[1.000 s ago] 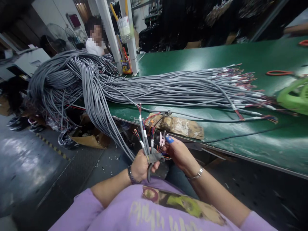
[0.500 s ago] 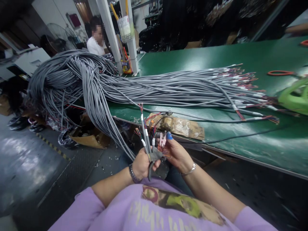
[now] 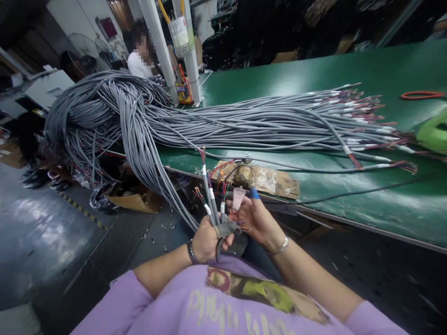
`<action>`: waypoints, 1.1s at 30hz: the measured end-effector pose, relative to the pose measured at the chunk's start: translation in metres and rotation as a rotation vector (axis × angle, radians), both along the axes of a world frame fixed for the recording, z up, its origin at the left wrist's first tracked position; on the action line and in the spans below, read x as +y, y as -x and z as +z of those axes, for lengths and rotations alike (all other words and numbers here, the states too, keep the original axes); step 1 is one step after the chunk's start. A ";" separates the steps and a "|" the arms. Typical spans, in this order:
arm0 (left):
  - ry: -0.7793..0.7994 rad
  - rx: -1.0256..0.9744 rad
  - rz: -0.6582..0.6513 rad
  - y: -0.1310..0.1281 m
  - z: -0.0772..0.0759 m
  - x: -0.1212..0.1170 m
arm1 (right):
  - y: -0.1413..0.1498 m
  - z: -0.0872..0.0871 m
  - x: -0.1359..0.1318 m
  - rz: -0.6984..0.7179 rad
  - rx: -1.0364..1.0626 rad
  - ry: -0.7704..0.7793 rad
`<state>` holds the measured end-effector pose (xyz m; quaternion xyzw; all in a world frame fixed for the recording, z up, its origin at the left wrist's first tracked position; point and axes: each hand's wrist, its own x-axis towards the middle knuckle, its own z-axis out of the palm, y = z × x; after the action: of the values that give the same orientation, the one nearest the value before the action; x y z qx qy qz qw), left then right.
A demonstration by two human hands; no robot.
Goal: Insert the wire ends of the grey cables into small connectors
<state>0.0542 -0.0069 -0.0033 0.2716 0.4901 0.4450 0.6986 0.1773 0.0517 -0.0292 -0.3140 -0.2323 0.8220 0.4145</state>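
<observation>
My left hand [image 3: 206,239] is closed around several grey cables [image 3: 212,204], their ends pointing up. White bands sit near the cable ends, and thin coloured wires [image 3: 203,156] fan out above them. A grey wrap covers my left thumb. One more cable bends over in this hand, its loose wires [image 3: 242,228] pointing toward my right palm. My right hand [image 3: 263,223], with a blue cover on the thumb, holds a small pink plastic piece [image 3: 238,198], blurred now, between its fingers just right of the cable ends.
A long bundle of grey cables [image 3: 223,123] lies across the green table [image 3: 349,204] and hangs over its edge. A taped cardboard piece [image 3: 265,180] is at the near edge. Red-handled tool [image 3: 421,95] and green object [image 3: 433,132] lie right. A person [image 3: 139,63] sits beyond the posts.
The pink piece has turned in my right hand and now shows a broader, blurred side. My right thumb has moved slightly right and up. My left hand keeps its hold.
</observation>
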 end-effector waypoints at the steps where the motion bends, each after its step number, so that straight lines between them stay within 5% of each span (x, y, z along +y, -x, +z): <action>1: 0.003 0.007 0.006 0.000 0.001 -0.002 | -0.001 0.002 0.000 0.003 0.000 -0.006; 14: -0.044 0.030 0.066 -0.008 -0.006 -0.001 | 0.000 0.000 -0.001 -0.052 -0.043 -0.031; 33: -0.033 0.050 0.090 -0.011 -0.006 0.000 | 0.003 -0.009 0.001 -0.039 0.214 0.076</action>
<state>0.0654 -0.0067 -0.0089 0.2717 0.5117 0.4769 0.6610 0.1743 0.0523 -0.0377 -0.2444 -0.1495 0.8508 0.4406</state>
